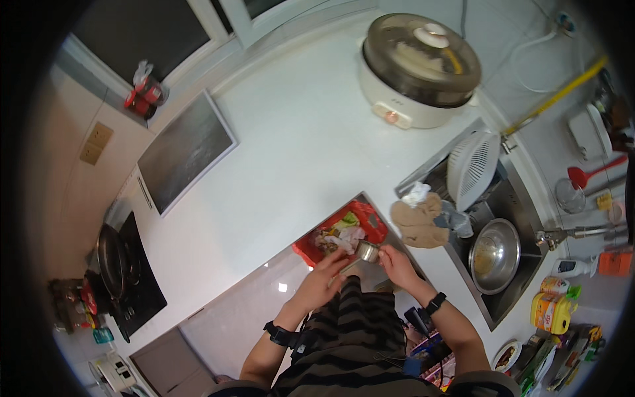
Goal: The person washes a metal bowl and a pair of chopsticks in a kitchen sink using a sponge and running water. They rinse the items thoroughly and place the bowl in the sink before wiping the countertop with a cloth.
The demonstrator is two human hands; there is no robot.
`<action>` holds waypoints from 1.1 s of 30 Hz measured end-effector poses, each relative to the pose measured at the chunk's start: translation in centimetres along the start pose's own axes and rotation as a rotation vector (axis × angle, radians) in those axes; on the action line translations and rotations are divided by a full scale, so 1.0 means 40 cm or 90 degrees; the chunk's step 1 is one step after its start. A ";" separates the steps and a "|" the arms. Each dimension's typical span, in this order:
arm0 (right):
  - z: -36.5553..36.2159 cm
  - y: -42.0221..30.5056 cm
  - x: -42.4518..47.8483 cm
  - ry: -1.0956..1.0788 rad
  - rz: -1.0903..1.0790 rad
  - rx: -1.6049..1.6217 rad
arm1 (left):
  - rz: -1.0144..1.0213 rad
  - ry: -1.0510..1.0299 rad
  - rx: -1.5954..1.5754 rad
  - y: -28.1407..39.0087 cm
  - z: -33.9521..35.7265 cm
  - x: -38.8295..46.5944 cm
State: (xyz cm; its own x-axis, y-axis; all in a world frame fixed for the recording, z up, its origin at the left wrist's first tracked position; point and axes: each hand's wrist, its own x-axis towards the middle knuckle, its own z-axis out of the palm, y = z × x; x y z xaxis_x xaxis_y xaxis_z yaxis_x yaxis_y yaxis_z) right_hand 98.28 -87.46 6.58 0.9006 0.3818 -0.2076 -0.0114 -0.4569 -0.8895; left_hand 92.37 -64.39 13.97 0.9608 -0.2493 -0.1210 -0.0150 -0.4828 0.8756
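Both hands are low in front of the body, over the near side of a red bin liner (303, 252) full of food scraps and crumpled paper. Between them is a small metal cup with a handle (367, 251). The fingers of my right hand (396, 266) grip the cup's rim side. My left hand (322, 282) is around the handle, which slants down to the left; its grip is partly hidden. Green leaf scraps (349, 219) lie in the liner beyond the cup.
Right of the bin, a brown cloth (419, 223) lies on the counter beside the sink, which holds a steel bowl (495, 256) and a white colander (473, 168). A lidded electric pot (419, 74) stands at the back. A black pan (113, 260) sits on the hob at left.
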 end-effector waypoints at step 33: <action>0.309 0.228 0.346 -0.542 0.472 -0.229 | -0.475 0.032 -0.095 -0.462 0.157 -0.032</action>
State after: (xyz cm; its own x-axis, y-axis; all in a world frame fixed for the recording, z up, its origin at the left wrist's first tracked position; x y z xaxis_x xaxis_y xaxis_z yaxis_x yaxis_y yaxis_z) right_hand 105.26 -76.39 -9.45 0.1448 0.2778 -0.9497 -0.1641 -0.9397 -0.2999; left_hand 89.70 -60.42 -4.99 0.7134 0.1389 -0.6869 0.6772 -0.3887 0.6248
